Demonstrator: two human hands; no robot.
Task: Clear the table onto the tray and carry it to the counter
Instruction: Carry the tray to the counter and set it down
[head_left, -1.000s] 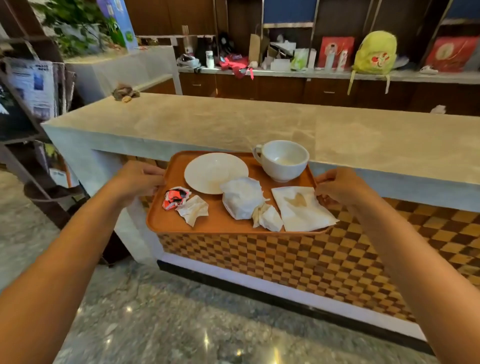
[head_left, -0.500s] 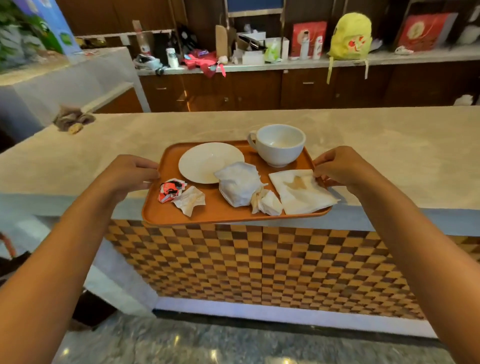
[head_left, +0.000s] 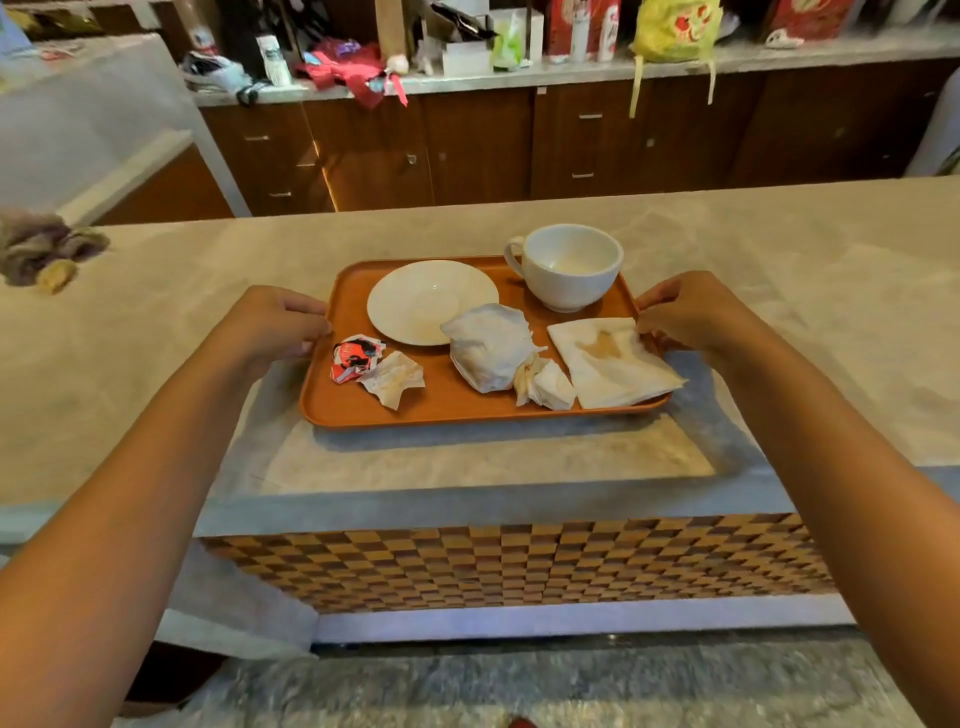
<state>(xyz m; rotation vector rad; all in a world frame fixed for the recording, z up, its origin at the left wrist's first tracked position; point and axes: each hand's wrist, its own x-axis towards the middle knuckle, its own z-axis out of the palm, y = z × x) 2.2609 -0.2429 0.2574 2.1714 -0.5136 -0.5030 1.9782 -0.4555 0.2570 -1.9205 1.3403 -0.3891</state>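
Orange tray (head_left: 441, 400) sits mid-frame over the marble counter (head_left: 779, 270), left hand (head_left: 275, 325) and right hand (head_left: 685, 312) each with fingers clamped on a side rim. On it: white cup (head_left: 569, 267) upper right, saucer (head_left: 431, 301), crumpled wrappers (head_left: 491, 345) and a stained napkin (head_left: 608, 364).

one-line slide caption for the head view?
Both hands, left and right, hold an orange tray of cup, saucer and used napkins over the marble counter.
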